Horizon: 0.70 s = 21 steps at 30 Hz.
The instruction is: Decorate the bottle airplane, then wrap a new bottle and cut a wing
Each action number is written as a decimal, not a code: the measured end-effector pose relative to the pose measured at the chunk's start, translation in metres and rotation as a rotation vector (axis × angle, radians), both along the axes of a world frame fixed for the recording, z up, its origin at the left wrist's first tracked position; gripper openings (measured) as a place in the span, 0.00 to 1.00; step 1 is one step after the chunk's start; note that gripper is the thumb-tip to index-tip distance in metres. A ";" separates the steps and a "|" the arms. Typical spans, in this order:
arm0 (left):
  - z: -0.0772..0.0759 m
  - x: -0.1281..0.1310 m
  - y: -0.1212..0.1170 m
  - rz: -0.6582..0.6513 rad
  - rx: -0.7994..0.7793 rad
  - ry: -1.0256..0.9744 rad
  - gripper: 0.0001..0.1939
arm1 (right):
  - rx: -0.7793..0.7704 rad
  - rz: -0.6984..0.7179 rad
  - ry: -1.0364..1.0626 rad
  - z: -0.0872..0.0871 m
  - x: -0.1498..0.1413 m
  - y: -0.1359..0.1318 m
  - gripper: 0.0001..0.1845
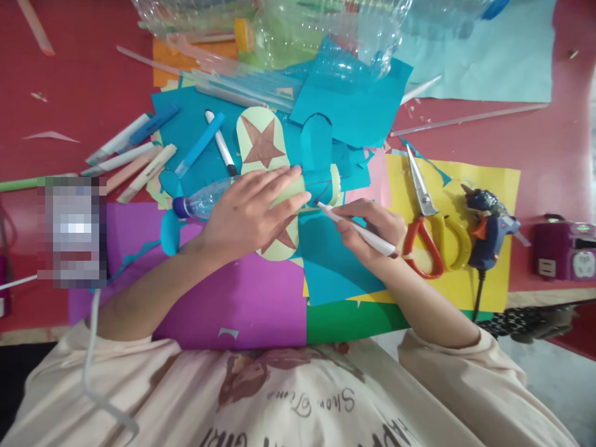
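A clear plastic bottle with a dark blue cap lies on its side, wrapped in blue and pale yellow paper. Across it, my left hand rests flat with its fingers stretched out, pressing it down. Pale yellow paper wings with brown stars stick out above and below that hand. In my right hand is a white marker, its tip touching the blue paper band near the bottle's base. Dark lines show on this band. A rounded blue paper piece stands out just above it.
Scissors with red and yellow handles and a blue glue gun lie on yellow paper at right. Several markers lie at left. Clear plastic bottles are at the back. A cable hangs at left.
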<state>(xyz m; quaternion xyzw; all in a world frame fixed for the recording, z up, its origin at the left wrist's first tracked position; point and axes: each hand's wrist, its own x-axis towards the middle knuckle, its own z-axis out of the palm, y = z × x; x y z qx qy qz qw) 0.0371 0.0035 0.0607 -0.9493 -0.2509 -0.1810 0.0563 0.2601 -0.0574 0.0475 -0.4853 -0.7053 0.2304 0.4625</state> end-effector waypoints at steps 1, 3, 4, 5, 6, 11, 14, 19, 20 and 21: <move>0.000 0.000 0.000 0.003 -0.011 0.011 0.16 | 0.010 0.008 -0.004 -0.001 -0.001 0.000 0.05; 0.001 -0.001 0.000 0.005 -0.030 0.021 0.17 | 0.038 0.009 -0.004 -0.003 -0.002 -0.001 0.05; 0.001 -0.001 0.000 0.007 -0.040 0.023 0.17 | 0.042 0.009 -0.006 -0.004 -0.002 -0.001 0.05; 0.001 -0.001 0.000 0.008 -0.053 0.022 0.17 | 0.042 0.010 -0.010 -0.004 -0.002 -0.001 0.05; 0.001 -0.001 0.000 0.010 -0.070 0.020 0.17 | 0.041 0.012 -0.012 -0.004 -0.002 -0.001 0.05; 0.000 -0.001 0.000 0.007 -0.118 0.000 0.17 | 0.036 0.026 -0.021 -0.004 -0.001 -0.001 0.05; 0.000 -0.001 0.000 0.005 -0.104 -0.004 0.17 | 0.044 0.028 -0.029 -0.005 -0.001 0.000 0.06; 0.000 0.000 -0.001 0.016 -0.075 0.006 0.16 | 0.027 0.066 -0.017 -0.002 -0.001 -0.001 0.05; 0.001 0.000 0.000 0.017 -0.063 0.009 0.16 | 0.020 0.059 0.004 -0.001 -0.001 -0.003 0.05; 0.001 0.000 0.000 0.018 -0.055 0.017 0.16 | 0.017 0.033 0.035 0.000 0.000 -0.004 0.07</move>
